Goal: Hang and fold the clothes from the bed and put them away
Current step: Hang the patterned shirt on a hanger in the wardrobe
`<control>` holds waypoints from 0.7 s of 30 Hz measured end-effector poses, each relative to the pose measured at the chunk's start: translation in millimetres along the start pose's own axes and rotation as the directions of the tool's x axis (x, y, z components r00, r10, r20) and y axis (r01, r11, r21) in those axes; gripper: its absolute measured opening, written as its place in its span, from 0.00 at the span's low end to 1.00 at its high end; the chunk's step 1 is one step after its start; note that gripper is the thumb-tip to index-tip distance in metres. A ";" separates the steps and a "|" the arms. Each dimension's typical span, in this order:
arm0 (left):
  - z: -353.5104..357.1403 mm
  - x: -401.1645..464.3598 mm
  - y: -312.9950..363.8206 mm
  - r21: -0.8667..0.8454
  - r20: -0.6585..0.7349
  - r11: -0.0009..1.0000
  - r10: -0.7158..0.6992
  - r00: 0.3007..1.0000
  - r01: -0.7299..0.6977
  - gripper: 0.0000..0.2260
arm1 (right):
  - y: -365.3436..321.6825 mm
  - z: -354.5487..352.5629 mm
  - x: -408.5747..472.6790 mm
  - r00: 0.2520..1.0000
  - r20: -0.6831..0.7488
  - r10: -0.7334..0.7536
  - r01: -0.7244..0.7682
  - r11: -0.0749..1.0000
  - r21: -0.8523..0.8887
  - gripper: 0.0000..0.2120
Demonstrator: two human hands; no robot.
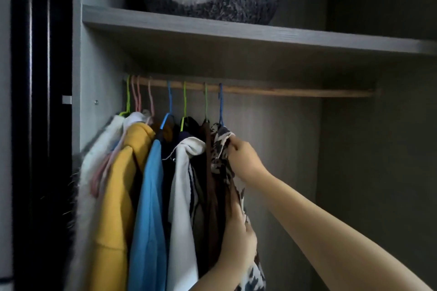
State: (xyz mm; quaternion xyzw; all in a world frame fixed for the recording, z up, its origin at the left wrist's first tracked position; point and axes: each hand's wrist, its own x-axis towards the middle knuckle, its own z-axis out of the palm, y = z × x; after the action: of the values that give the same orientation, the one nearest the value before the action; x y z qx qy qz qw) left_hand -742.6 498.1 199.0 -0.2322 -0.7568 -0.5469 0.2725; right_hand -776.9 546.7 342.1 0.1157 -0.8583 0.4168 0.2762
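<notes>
Your right hand [244, 157] pinches the shoulder of the brown-and-white patterned garment [221, 149], which hangs lengthwise straight down from a blue hanger [220, 104], rightmost on the wooden rail [295, 91]. Your left hand [237, 241] grips its lower fabric.

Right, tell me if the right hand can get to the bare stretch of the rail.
Probably yes. The right hand grips the patterned garment just below the wooden rail, and nothing hangs on the rail's right part.
</notes>
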 end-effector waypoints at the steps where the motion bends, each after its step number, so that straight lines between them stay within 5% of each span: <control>1: -0.2 -3.0 -2.4 0.047 -0.024 0.999 0.008 1.000 -0.007 0.36 | 1.0 -1.3 -2.5 1.000 0.019 -0.002 0.002 1.000 -0.001 0.16; 6: 4.9 -23.8 12.5 0.034 -0.196 0.999 0.003 0.981 0.003 0.39 | 13.7 -23.8 -27.8 0.998 0.035 0.044 -0.046 0.997 0.058 0.19; 10: 24.3 -45.1 47.8 0.092 -0.233 0.971 0.237 0.943 -0.221 0.42 | 41.2 -68.5 -67.6 0.990 -0.130 0.058 -0.052 0.998 0.047 0.16; 13: 49.6 -54.8 78.7 -0.013 -0.142 0.948 0.313 0.939 -0.318 0.37 | 68.0 -114.8 -111.2 0.971 -0.217 0.098 -0.108 0.994 -0.033 0.15; 17: 101.3 -68.3 116.2 -0.229 0.020 0.952 0.211 0.977 -0.201 0.28 | 110.1 -186.0 -186.2 0.922 -0.316 0.225 -0.295 0.935 -0.195 0.17; 21: 166.0 -113.1 154.6 -0.367 0.234 0.914 0.272 0.933 -0.174 0.22 | 152.1 -251.9 -276.6 0.834 -0.466 0.295 -0.488 0.788 -0.375 0.17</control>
State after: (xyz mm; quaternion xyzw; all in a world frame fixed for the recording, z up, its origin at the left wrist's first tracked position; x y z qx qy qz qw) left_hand -584.4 695.9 190.0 -0.4365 -0.6497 -0.5959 0.1797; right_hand -520.0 829.4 211.2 -0.2240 -0.8677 0.2546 0.3635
